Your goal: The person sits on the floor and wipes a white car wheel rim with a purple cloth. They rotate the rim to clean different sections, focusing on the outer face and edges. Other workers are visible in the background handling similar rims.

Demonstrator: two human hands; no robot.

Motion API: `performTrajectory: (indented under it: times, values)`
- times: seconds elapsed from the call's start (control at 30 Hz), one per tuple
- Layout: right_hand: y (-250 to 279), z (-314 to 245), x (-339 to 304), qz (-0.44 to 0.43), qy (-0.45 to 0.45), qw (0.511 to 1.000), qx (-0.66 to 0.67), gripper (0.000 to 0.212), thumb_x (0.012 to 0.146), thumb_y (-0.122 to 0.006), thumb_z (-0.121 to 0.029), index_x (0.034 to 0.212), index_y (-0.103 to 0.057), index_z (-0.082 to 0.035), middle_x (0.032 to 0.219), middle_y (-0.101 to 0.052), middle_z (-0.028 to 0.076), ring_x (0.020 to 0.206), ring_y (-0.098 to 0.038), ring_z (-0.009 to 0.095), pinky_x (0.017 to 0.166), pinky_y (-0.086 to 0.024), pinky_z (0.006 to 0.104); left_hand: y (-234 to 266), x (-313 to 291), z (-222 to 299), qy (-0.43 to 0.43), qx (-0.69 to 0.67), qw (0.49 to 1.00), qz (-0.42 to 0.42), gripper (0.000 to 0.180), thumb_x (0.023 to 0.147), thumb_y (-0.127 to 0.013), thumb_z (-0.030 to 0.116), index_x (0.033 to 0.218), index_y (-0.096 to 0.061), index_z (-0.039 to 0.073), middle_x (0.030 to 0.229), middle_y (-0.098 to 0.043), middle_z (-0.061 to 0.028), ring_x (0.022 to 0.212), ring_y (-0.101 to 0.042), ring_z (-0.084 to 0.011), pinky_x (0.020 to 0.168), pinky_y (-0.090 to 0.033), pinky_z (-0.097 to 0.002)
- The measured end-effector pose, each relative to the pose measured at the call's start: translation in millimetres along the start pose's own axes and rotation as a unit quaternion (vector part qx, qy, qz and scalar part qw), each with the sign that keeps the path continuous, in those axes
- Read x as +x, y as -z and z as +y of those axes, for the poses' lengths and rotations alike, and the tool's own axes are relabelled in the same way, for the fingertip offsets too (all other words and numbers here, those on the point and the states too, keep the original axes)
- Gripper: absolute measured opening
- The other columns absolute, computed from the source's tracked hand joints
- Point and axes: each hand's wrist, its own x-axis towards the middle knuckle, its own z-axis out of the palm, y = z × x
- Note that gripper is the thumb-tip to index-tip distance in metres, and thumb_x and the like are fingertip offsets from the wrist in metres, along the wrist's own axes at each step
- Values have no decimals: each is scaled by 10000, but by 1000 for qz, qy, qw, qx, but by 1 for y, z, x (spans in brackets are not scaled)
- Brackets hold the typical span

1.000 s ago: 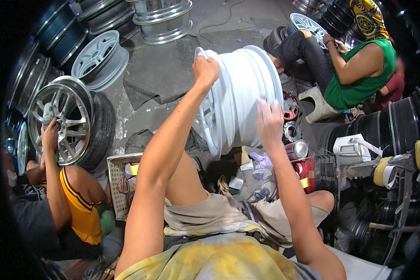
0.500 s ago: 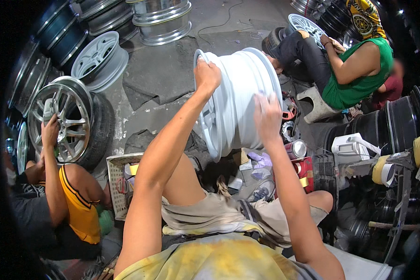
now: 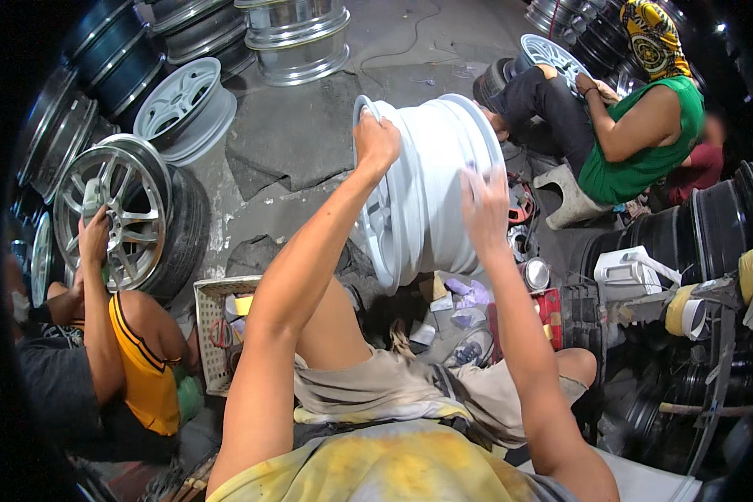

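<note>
A pale grey-white wheel rim (image 3: pixel 431 188) stands tilted in front of me, its barrel facing up and right. My left hand (image 3: pixel 376 142) is closed round the upper left lip of the rim, its fingers curled over the edge. My right hand (image 3: pixel 485 209) lies against the right part of the barrel, close to the right lip. Motion smears its fingers, so I cannot make out whether anything is under them.
At left, a person's hand (image 3: pixel 94 234) works on a spoked wheel (image 3: pixel 121 217) beside a tire. A basket (image 3: pixel 213 351) stands by my left leg. At right, a person in green (image 3: pixel 644 142) sits with another rim (image 3: pixel 552 57). Cans and scraps lie below my rim.
My view has shifted slightly, moving the whole scene a little. My left hand keeps its grip on the rim; my right hand remains at the barrel's right side, blurred in both frames.
</note>
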Motion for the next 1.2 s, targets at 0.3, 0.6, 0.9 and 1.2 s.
performTrajectory:
  times: [0.3,0.6,0.9,1.2]
  values:
    - [-10,1,13,2,-7,996,-93,164,969,-629,-177,994,-718,-42,887,-550,165,868,-579,341,766,-458,477,-10,-2,-5,5,-3,1000,22,476,939,-500,150,1317,-525,-139,1209,-635,-361,1175,-610,-493,1048,-462,-497]
    - [-5,3,-1,19,10,991,-131,157,938,-668,-150,1055,-749,-82,824,-532,116,784,-530,299,726,-394,426,-14,-11,-4,-3,-15,999,49,447,937,-502,154,1288,-566,-114,1197,-653,-345,1169,-619,-485,1047,-460,-497]
    - [10,11,-55,-22,16,994,-107,203,982,-596,-198,1045,-725,-55,943,-609,170,909,-594,342,779,-407,460,1,-20,12,20,-37,999,25,510,944,-495,155,1368,-496,-129,1225,-633,-361,1181,-607,-494,1049,-453,-496]
    - [-22,11,41,-70,4,990,-120,172,954,-582,-157,1008,-709,-53,975,-600,159,972,-595,332,860,-430,461,7,-38,5,-49,-32,998,16,559,976,-463,131,1420,-372,-196,1240,-584,-422,1181,-583,-529,1065,-439,-504]
